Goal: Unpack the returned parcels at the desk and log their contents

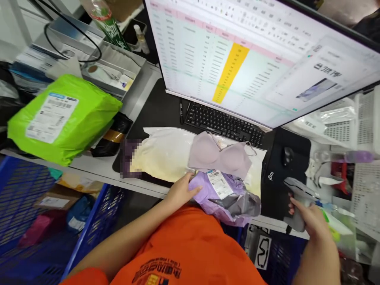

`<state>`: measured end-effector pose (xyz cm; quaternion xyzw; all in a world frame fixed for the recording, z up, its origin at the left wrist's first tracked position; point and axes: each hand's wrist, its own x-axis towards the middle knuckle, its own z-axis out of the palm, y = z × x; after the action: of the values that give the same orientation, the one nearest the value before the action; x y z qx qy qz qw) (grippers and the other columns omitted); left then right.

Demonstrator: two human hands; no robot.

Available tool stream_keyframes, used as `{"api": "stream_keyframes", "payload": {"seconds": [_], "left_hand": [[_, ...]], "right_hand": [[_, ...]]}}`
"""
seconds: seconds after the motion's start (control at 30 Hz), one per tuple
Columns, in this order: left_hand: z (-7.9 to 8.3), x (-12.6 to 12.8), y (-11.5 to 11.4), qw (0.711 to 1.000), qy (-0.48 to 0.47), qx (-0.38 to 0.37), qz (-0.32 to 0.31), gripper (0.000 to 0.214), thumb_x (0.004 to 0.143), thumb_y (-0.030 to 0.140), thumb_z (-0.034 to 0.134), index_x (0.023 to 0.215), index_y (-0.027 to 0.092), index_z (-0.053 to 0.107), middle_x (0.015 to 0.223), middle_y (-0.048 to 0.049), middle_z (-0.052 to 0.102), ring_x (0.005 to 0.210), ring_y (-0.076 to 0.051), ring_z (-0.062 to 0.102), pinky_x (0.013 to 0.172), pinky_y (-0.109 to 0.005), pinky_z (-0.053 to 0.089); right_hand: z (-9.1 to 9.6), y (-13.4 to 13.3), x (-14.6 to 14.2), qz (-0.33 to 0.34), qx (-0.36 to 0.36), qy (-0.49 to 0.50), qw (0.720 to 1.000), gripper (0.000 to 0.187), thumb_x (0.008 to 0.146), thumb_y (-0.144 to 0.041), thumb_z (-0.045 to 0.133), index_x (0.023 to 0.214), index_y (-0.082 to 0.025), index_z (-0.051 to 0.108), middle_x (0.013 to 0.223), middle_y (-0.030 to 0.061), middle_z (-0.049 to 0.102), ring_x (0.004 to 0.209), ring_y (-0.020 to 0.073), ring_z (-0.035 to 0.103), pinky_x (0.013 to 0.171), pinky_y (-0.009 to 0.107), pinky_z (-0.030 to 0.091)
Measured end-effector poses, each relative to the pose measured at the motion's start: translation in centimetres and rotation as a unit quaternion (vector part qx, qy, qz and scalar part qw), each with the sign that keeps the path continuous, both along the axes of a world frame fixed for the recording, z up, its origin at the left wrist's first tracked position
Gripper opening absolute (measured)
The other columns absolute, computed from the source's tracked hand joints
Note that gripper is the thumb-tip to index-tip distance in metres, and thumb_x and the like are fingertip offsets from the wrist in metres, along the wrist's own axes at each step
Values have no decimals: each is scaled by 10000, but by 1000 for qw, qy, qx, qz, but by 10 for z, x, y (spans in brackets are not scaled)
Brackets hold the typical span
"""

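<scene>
Black desk mat (pixel 156 107) under a mauve bra (pixel 208 154); left hand (pixel 184 189) pinches a purple poly mailer (pixel 221 187), right hand (pixel 311 219) curls round a grey handheld scanner (pixel 301 189)

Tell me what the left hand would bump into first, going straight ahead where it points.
Beyond the purple plastic mailer it pinches, the left hand would probably meet the lilac bra; depth is unclear.

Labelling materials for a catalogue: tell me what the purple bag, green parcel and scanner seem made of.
Purple bag: probably thin plastic film, slightly shiny, crinkled folds. Green parcel: likely glossy plastic wrap, creased with bright highlights. Scanner: seemingly smooth hard plastic, with rigid edges.
</scene>
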<state>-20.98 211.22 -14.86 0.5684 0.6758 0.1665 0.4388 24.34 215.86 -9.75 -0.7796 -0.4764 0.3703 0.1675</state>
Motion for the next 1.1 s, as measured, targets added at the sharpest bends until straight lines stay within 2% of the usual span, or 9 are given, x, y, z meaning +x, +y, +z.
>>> {"api": "stream_keyframes", "payload": {"seconds": [0.07, 0.17, 0.27, 0.4, 0.57, 0.73, 0.9, 1.0, 1.1], "left_hand": [[-7, 8, -1, 1000, -26, 3, -12, 525, 814, 302, 674, 1298, 163, 526, 1243, -139, 683, 1124, -280, 667, 957, -404, 525], [-14, 14, -6, 999, -20, 23, -11, 560, 776, 199, 666, 1314, 153, 518, 1294, -158, 659, 1179, -293, 646, 1006, -437, 505], [-17, 18, -11, 999, -25, 39, -17, 558, 759, 159, 663, 1301, 172, 532, 1289, -148, 665, 1172, -289, 654, 1004, -438, 509], [-20, 21, -17, 999, -26, 45, -15, 560, 761, 142, 650, 1308, 175, 535, 1305, -156, 655, 1194, -297, 643, 1023, -442, 497], [-28, 15, -21, 998, -38, 37, -15, 576, 785, 186, 602, 1351, 173, 499, 1344, -156, 633, 1245, -284, 614, 1071, -423, 465], [-23, 4, -18, 998, -40, 36, -31, 524, 880, 323, 516, 1378, 169, 465, 1368, -159, 616, 1263, -270, 604, 1060, -386, 470], [-15, -10, -13, 999, -31, 32, -9, 475, 894, 410, 497, 1326, 213, 499, 1224, -127, 688, 1140, -284, 665, 984, -411, 512], [-18, -21, -10, 999, -39, 33, 7, 462, 908, 478, 473, 1290, 221, 510, 967, -66, 714, 890, -257, 705, 835, -389, 556], [-23, -33, -7, 997, -55, 47, 20, 476, 915, 530, 450, 1241, 194, 533, 889, -48, 690, 769, -218, 682, 746, -349, 560]], "right_hand": [[23, 0, -42, 10, -83, 110, 990, 483, 701, -510, 686, 1035, -163, 650, 656, 30, 629, 528, 186, 584, 509, 327, 501], [39, 5, -118, 164, -179, 154, 958, 309, 708, -381, 676, 903, -143, 654, 592, -13, 591, 510, 142, 549, 496, 264, 459], [27, 11, -169, 228, -193, 129, 945, 207, 711, -244, 615, 898, -158, 633, 552, -54, 551, 459, 108, 506, 445, 216, 392], [6, 11, -183, 248, -180, 97, 947, 204, 693, -173, 554, 882, -164, 630, 532, -65, 529, 426, 109, 500, 421, 208, 352], [11, 3, -176, 254, -149, 77, 953, 130, 678, -156, 505, 775, -183, 588, 495, -58, 514, 422, 124, 511, 434, 218, 360], [4, 4, -140, 121, -69, 69, 988, 152, 707, -219, 557, 858, -203, 561, 547, -49, 567, 438, 143, 540, 447, 242, 388], [-45, 2, -40, -106, -1, -62, 992, 164, 798, -406, 563, 777, -251, 514, 625, 35, 663, 543, 238, 673, 577, 353, 497], [-78, -4, 14, -150, -45, -141, 978, 218, 789, -467, 576, 756, -258, 521, 580, 65, 669, 647, 306, 716, 700, 418, 524], [-107, -12, 42, -187, -87, -133, 969, 279, 752, -474, 611, 856, -216, 588, 594, 72, 689, 753, 330, 738, 779, 425, 542]]}}
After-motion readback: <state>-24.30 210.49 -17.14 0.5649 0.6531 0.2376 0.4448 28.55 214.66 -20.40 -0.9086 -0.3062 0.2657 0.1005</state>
